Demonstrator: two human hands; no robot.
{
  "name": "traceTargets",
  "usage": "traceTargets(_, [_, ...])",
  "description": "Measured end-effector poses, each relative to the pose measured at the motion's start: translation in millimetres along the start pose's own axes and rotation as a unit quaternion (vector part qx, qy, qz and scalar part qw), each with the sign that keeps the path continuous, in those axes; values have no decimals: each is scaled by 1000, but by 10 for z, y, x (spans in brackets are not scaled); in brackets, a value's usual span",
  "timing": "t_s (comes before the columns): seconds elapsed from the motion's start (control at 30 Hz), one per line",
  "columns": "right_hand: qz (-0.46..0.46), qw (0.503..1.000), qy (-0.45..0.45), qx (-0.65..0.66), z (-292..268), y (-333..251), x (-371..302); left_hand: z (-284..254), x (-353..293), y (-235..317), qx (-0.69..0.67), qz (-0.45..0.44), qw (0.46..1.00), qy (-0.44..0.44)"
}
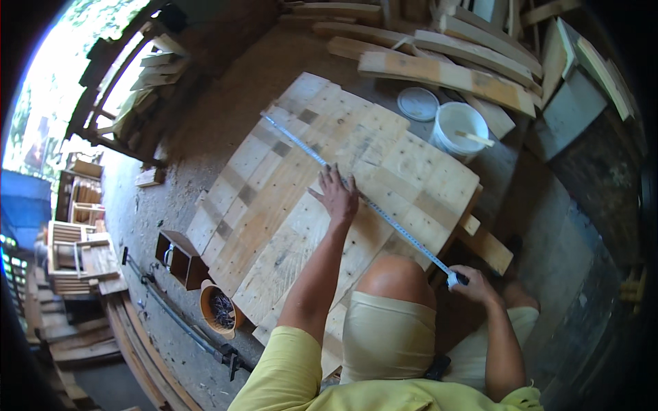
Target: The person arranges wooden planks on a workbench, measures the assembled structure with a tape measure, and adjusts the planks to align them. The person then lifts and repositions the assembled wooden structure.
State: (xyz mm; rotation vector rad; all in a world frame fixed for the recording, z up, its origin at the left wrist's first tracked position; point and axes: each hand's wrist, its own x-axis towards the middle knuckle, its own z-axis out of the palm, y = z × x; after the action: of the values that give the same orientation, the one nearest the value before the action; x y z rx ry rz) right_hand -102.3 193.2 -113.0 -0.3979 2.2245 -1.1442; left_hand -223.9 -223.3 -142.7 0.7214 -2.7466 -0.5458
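A large wooden panel (pixel 274 198) made of joined boards, with rows of dark nail or screw spots, lies in front of me. A tape measure (pixel 454 279) is stretched across it: its pale blade (pixel 404 233) runs from the far left edge to the near right edge. My right hand (pixel 476 284) grips the tape's case just past the panel's right edge. Midway along the blade, my left hand (pixel 338 194) lies on the panel with fingers spread, over the tape. My bent knee is at the panel's near edge.
A white bucket (pixel 449 145) with a stick across it and a round lid (pixel 418 104) stand beyond the panel. Lumber (pixel 445 75) is piled behind. At left are a bowl of nails or screws (pixel 212 291), a brown box (pixel 184 259) and a long bar clamp (pixel 178 312).
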Motion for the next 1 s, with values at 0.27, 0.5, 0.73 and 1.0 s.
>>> traceTargets(0.27, [59,998,32,-3,-300,-85,44,175,158,-296,89,92,991,29])
traceTargets(0.5, [67,994,67,-54,-601,-170,274,116,128,-145,116,91,989,-6])
traceTargets(0.73, [70,985,123,-101,-765,-38,220,124,158,-170,114,88,990,-11])
traceTargets(1.0, [110,984,98,-98,-724,-47,178,-43,505,-221,98,97,987,-86])
